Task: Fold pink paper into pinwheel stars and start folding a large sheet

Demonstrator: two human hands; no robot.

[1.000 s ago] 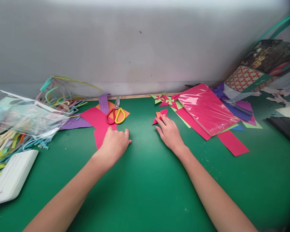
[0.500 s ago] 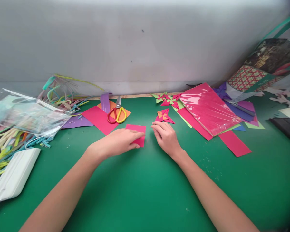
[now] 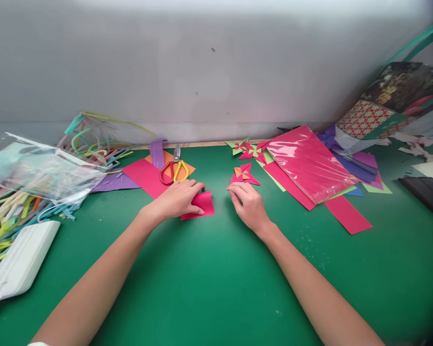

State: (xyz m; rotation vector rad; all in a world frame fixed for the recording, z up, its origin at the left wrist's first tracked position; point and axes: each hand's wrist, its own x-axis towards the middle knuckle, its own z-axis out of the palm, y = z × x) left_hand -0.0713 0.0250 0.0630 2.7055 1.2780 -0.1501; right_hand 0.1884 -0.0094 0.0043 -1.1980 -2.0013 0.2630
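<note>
A small pink-red sheet of paper (image 3: 205, 204) lies on the green table, its far edge curled up towards me. My left hand (image 3: 180, 199) grips that raised edge, thumb on the near side and fingers behind. To the right, my right hand (image 3: 250, 206) rests on the table with its fingertips drawn together, and nothing shows between them. Just beyond its knuckles sits a folded paper star (image 3: 243, 174) in pink and orange. Behind my left hand are scissors (image 3: 174, 170) with one red and one yellow handle, lying on orange and pink paper.
Pink and green folded stars (image 3: 250, 150) lie near the wall. A clear-wrapped pink paper pack (image 3: 310, 163) tops coloured sheets at right, near a black object (image 3: 424, 194). At left are a plastic pouch (image 3: 43, 166), craft strips (image 3: 7, 226) and a white device (image 3: 21, 262).
My left hand has closed on the small pink paper, which was flat and now curls up at its far edge. My right hand has barely moved.
</note>
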